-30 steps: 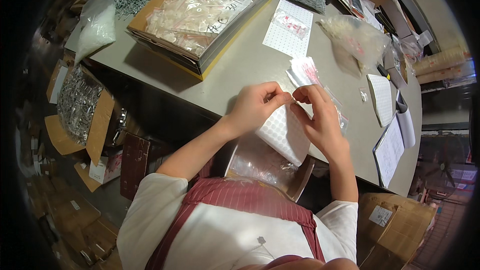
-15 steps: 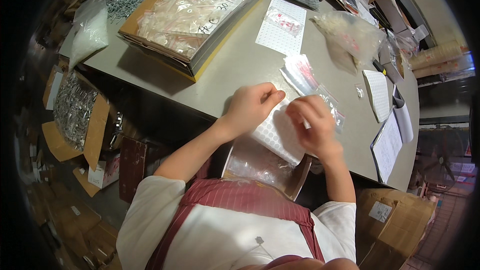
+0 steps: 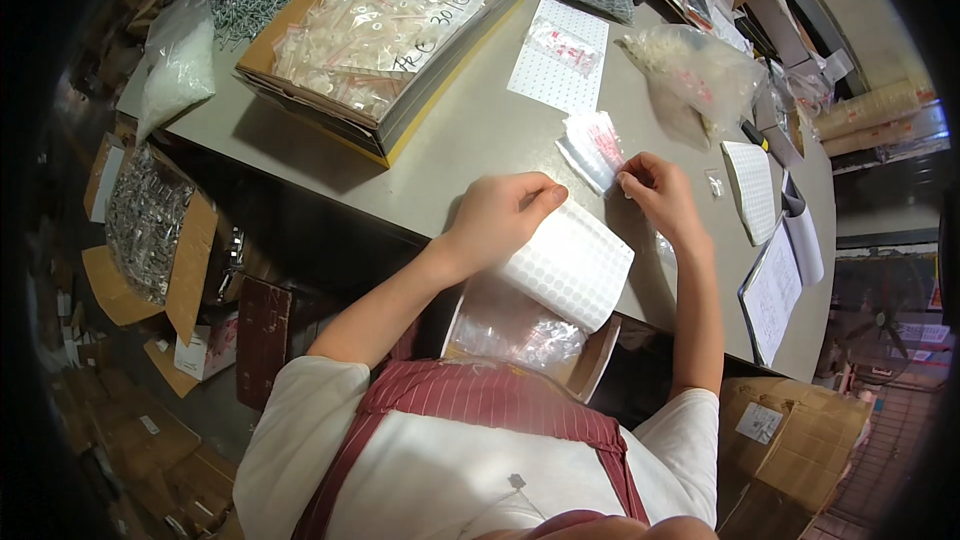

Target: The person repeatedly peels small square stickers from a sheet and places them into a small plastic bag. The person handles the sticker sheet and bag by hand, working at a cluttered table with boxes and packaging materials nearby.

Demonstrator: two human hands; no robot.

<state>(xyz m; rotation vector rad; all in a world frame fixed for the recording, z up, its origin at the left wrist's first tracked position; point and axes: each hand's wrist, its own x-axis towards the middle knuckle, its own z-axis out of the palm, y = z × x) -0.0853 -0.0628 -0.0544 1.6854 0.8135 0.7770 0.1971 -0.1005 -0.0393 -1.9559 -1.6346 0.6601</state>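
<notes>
My left hand (image 3: 512, 215) is closed, thumb and fingertips pinching the upper edge of a white sheet of round stickers (image 3: 575, 265). The sheet hangs over the table's near edge, its rows of dots facing up. Farther right, my right hand (image 3: 662, 198) has its fingertips pinched together at the side of a small stack of clear zip bags (image 3: 592, 152) with pink print. Whatever lies between those fingertips is too small to make out. Below the sheet, an open drawer or box (image 3: 600, 355) holds clear plastic bags (image 3: 520, 325).
A large cardboard box (image 3: 375, 145) of filled small bags stands at the back left. Another dotted sheet (image 3: 545, 90) bears a few bags. To the right are a bulging plastic bag (image 3: 690, 70) and a clipboard (image 3: 770, 290). A carton of metal parts (image 3: 150, 230) stands lower left.
My right hand has moved from above the sticker sheet up and right to the small bags. More of the sheet shows now. My left hand keeps its place and its pinch.
</notes>
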